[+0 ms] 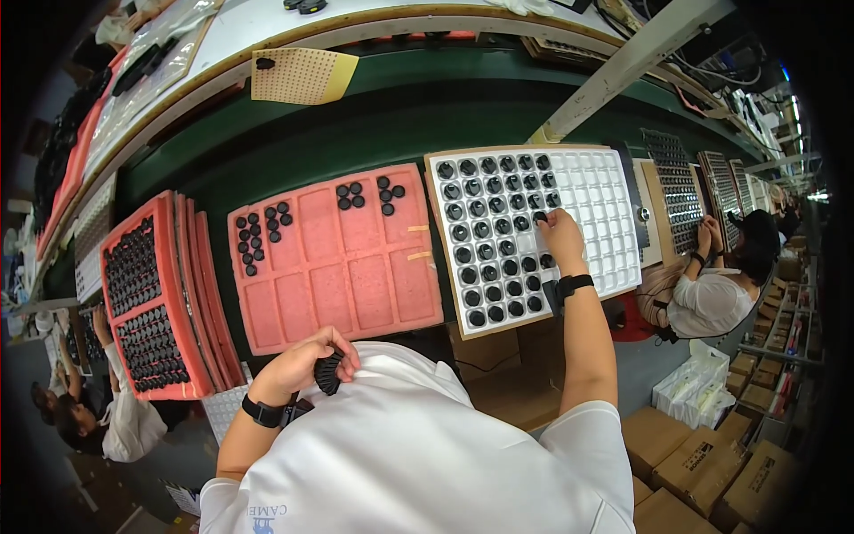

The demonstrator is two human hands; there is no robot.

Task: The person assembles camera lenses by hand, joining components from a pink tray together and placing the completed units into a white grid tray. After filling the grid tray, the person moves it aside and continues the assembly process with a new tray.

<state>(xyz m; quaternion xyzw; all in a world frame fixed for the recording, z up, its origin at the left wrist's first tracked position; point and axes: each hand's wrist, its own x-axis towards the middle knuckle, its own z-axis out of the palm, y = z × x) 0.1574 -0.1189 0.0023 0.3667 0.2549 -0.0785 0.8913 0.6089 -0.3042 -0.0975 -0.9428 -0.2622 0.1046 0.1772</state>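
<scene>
1. The right hand (562,238) reaches over the white plastic grid tray (596,205), its fingers pinching a small black round piece (540,216) at one of the cells.
2. The left hand (316,363) is held off the desk (400,107), in front of the white shirt (427,445); its fingers curl around a black ribbed stack of round pieces (328,374).
3. The white plastic grid tray lies on a brown board at the desk's near edge. Black pieces fill most cells from its left edge to past the middle; the columns toward its right edge are open.
4. Just left of it, the pink foam tray with compartments (311,307) carries clusters of black pieces toward its far edge, leaving the near compartments open.
5. Farther left stands a stack of red foam trays (193,294), with a narrow green gap before the pink one.
6. Open green surface stretches behind both central trays, toward the desk's far edge, where a yellow perforated board (307,78) sits.
7. A pale metal post (605,76) bounds that room behind the white tray.
</scene>
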